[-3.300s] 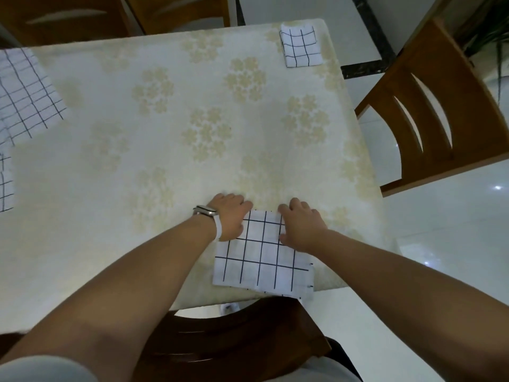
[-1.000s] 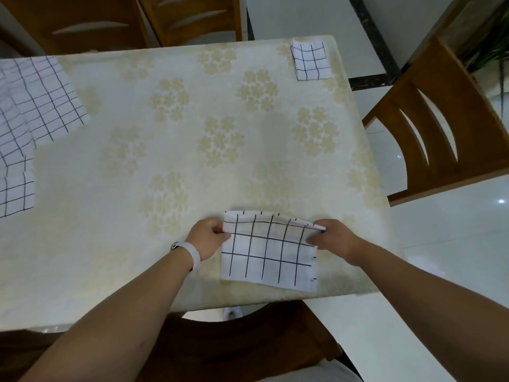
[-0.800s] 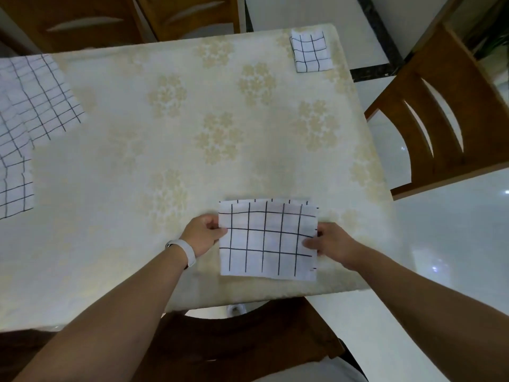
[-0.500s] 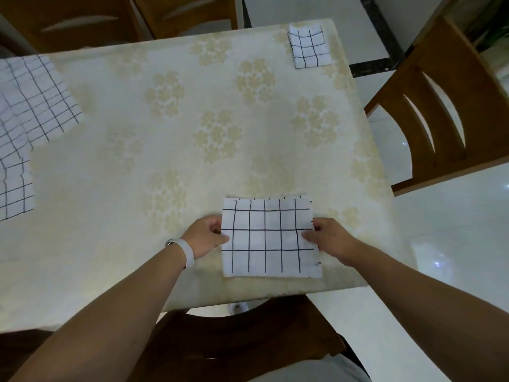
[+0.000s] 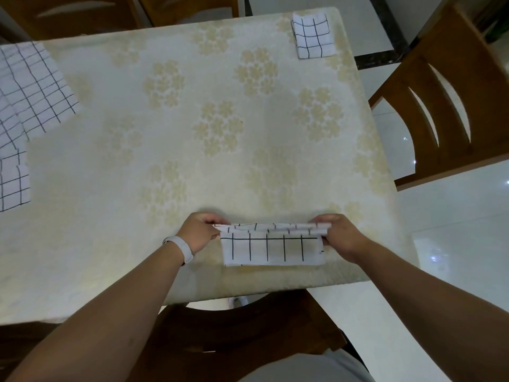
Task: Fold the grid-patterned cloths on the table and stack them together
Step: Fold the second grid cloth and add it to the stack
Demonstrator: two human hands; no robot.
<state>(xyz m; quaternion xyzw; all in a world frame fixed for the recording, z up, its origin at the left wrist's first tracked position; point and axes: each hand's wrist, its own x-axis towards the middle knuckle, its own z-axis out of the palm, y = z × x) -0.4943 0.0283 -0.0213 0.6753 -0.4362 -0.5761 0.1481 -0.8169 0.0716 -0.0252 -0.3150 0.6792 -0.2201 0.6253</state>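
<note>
A white cloth with a black grid (image 5: 271, 248) lies near the table's front edge. Its far edge is raised and curls back toward me. My left hand (image 5: 199, 232) pinches the raised left corner, and my right hand (image 5: 340, 234) pinches the raised right corner. A small folded grid cloth (image 5: 312, 35) sits at the far right corner of the table. Unfolded grid cloths (image 5: 30, 86) are spread at the left edge, with another piece (image 5: 12, 183) below them.
The table (image 5: 170, 139) has a cream floral cover. Wooden chairs stand at the right (image 5: 451, 111), at the far side (image 5: 82, 9) and under the near edge (image 5: 237, 332). White tiled floor lies to the right.
The cloth lay flat as a square between my hands. Both hands have lifted its far edge and brought it toward me, so it now shows as a narrower strip.
</note>
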